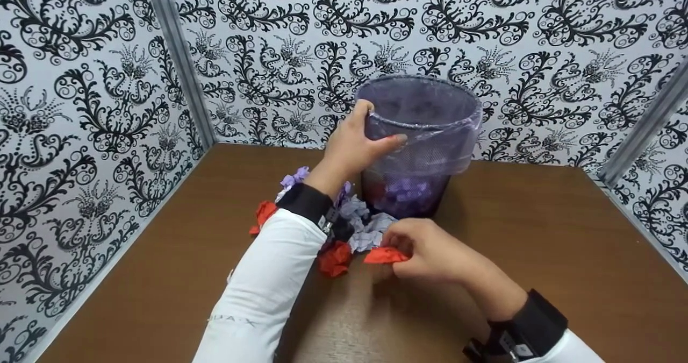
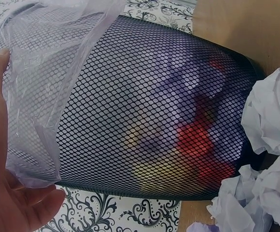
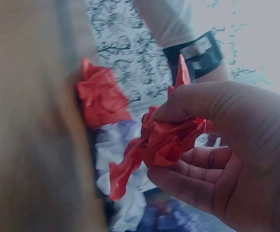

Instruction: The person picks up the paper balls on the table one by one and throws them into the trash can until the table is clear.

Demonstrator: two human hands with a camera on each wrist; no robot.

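At the left, a red ball (image 1: 263, 215) of paper is partly covered by the white sleeve (image 1: 269, 277). Purple paper (image 1: 293, 179) is half hidden behind the left wrist. Next to it, a second red lump (image 1: 335, 260) and crumpled white paper (image 1: 368, 233) are seen on the tabletop (image 1: 537, 234). The mesh bin (image 2: 130, 111) is gripped at its side, near the top, by the left hand (image 1: 352, 142); some fingers are hidden by the bin in the head view. Its top is wrapped in a see-through bag (image 1: 451, 150). The colored lumps (image 2: 193, 140) inside are blurred by the mesh. Farther right, in front of the bin, a bright red paper piece (image 3: 164, 140) is pinched by the right hand (image 1: 435, 253). It is scrunched up, with deep folds and pointy ends, and partly covered by the thumb.
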